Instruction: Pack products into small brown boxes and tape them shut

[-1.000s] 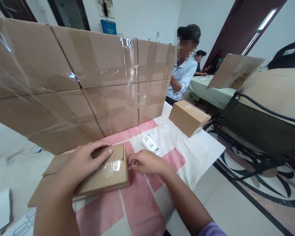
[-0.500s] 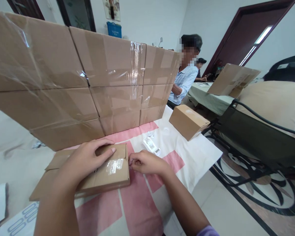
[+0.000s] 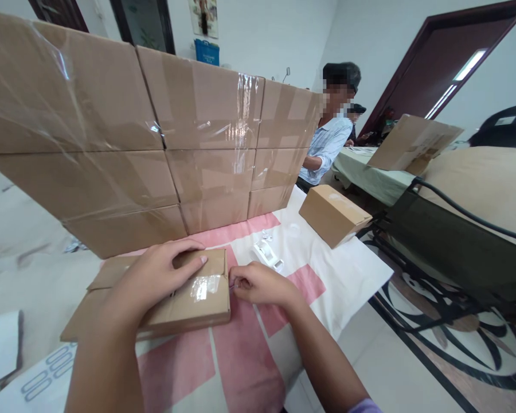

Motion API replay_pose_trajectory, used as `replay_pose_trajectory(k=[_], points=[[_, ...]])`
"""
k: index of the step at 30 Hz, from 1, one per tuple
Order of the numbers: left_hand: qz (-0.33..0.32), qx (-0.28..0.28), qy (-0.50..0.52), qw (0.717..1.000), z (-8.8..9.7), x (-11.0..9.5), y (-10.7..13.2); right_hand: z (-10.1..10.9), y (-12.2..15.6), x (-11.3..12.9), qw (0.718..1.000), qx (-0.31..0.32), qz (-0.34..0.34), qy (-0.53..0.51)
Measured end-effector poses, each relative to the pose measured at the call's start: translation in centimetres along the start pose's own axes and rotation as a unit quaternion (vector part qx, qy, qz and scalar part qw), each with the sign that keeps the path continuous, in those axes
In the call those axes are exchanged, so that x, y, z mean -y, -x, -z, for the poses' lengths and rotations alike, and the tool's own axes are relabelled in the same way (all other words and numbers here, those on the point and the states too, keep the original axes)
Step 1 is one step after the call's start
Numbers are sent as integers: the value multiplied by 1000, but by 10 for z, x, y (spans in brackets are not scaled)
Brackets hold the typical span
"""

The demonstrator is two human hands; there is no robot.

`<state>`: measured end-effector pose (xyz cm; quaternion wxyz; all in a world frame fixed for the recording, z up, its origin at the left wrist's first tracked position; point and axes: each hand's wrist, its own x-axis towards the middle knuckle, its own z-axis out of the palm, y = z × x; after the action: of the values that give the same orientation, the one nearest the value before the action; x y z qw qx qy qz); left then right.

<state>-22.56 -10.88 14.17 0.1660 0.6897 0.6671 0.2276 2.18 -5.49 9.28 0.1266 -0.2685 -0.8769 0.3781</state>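
A flat cardboard box point(image 3: 178, 312) with a strip of clear tape point(image 3: 205, 288) near its right end lies in front of me. My left hand point(image 3: 167, 275) holds it from above, thumb on the top and fingers along the far edge. At the box's right end, my right hand point(image 3: 255, 284) is closed with its fingertips pinched together, close against the side. Whatever is between those fingertips is too small to make out. Just beyond my right hand, a white tape dispenser point(image 3: 266, 253) rests on the pink and white cloth point(image 3: 245, 355).
Stacked, taped cartons point(image 3: 210, 109) form a wall behind the box. A closed carton point(image 3: 333, 215) stands at the table's right corner. Further back is a person in a light blue shirt point(image 3: 333, 140). A dark folding chair point(image 3: 468, 246) stands at the right.
The whole view has shifted slightly right. Both hands keep nearly the same places on and beside the box.
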Motion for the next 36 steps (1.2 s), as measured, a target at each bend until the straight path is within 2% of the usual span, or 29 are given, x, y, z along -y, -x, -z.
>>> replay_pose_trajectory(k=[6,21,30,36], points=[[-1,2,-3,1000,0,1,0,-1,-1,-4,1000,2,4,-19],[14,6,-6,1000,-2,5,-2,1,-1,-1,1000,4,-3,17],[10,2,-6,1000,-4,8,-2,0,-2,-1,1000,-6,19,11],[13,25,-12,1000,0,4,-1,-1,-3,-5,1000,-4,8,-10]])
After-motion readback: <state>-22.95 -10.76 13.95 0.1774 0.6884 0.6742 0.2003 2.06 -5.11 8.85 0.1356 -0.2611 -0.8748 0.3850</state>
